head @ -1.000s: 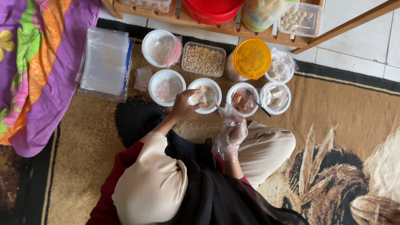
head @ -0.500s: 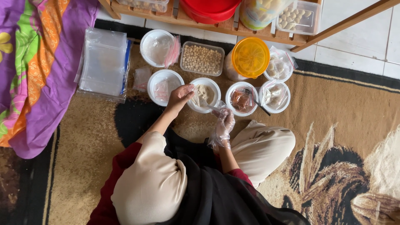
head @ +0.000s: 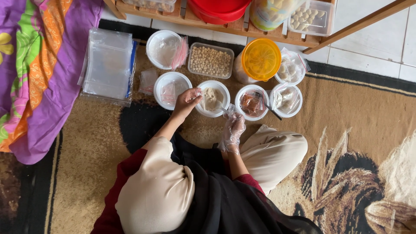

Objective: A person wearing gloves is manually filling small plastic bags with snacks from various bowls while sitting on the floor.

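Note:
My bare left hand (head: 186,102) pinches a small clear plastic bag (head: 199,93) at the left rim of a white bowl (head: 219,86) that holds beige powder (head: 212,99). My right hand (head: 233,128), in a thin clear glove, is just below the bowl's right side. It grips a spoon (head: 223,110) whose tip reaches the bowl's edge. The fingers hide most of the spoon.
Around the powder bowl stand other white bowls with small filled packets (head: 172,89) (head: 252,103) (head: 286,100), a tub of round nuts (head: 211,60) and an orange-lidded jar (head: 261,60). A stack of clear bags (head: 108,65) lies left, beside a colourful cloth (head: 39,65). A wooden shelf (head: 225,27) runs along the top.
My left hand has slid from over the powder bowl to its left rim with the bag. My gloved right hand has moved up and left, closer to the bowl.

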